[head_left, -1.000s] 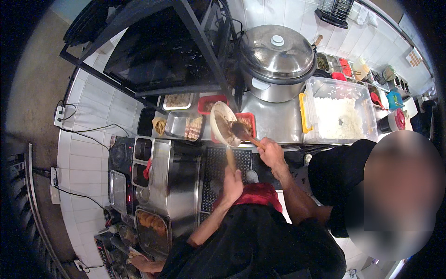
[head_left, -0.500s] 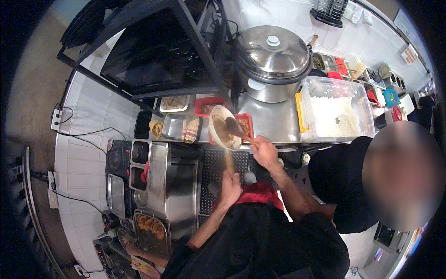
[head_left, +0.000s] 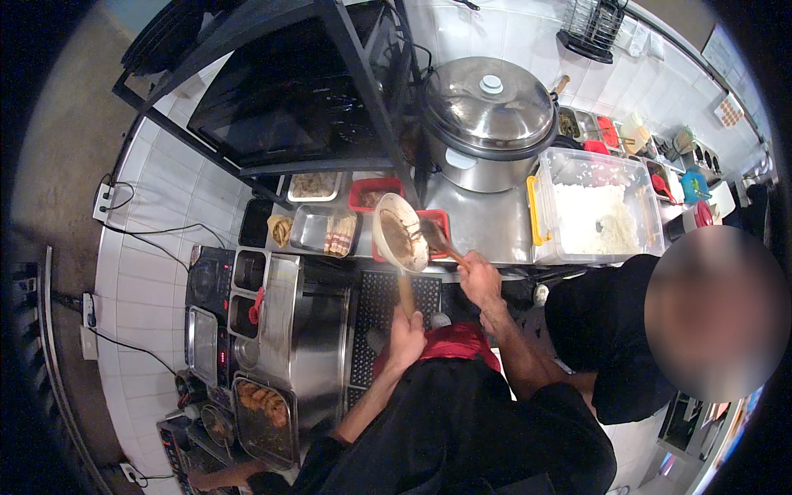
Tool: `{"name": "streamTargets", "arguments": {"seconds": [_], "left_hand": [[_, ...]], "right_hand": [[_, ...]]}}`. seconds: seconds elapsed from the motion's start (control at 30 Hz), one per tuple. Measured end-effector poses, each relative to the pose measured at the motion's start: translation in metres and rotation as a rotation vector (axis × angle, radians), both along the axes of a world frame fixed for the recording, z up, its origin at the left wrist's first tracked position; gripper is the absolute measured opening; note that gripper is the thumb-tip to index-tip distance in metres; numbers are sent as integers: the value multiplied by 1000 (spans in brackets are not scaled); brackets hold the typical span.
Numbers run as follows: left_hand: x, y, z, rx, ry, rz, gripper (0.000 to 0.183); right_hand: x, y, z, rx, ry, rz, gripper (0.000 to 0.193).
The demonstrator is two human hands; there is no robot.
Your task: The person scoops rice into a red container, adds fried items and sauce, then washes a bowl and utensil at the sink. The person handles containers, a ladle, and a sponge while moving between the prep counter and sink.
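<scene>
Scraping of a long-handled ladle bowl (head_left: 400, 233) w/ a spoon (head_left: 435, 237), done over the steel counter (head_left: 483, 219).

Ladle is held up by its wooden handle, left hand (head_left: 407, 338) clamped low on the shaft, bowl tilted w/ open side toward the spoon so brown residue inside can be reached. Right hand (head_left: 478, 279) is closed on the spoon handle; spoon tip sits at the bowl rim, touching or nearly – can't be told exactly. Bowl is kept above the red tray (head_left: 436, 223), prob. so drips land there, not on the black mat (head_left: 388, 305) below. Lidded steel pot (head_left: 487, 111) and clear tub of white rice (head_left: 590, 210) sit just behind, within reach. Another person in black stands close at right.
</scene>
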State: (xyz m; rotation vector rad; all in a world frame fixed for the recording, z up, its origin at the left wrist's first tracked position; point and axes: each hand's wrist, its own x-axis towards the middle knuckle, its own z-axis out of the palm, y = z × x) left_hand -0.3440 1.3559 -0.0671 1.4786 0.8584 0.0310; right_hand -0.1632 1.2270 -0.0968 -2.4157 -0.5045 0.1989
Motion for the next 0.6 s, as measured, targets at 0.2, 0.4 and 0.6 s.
{"name": "streamTargets", "arguments": {"seconds": [0.2, 0.4, 0.6], "left_hand": [[-6, 0, -16, 68, -89, -37, 10], [-12, 3, -25, 217, -96, -64, 11], [-20, 1, -27, 394, -146, -102, 11]], "right_hand": [[2, -3, -5, 34, 29, 40, 19], [-1, 3, -4, 36, -44, -3, 20], [-13, 12, -7, -33, 54, 106, 20]]}}
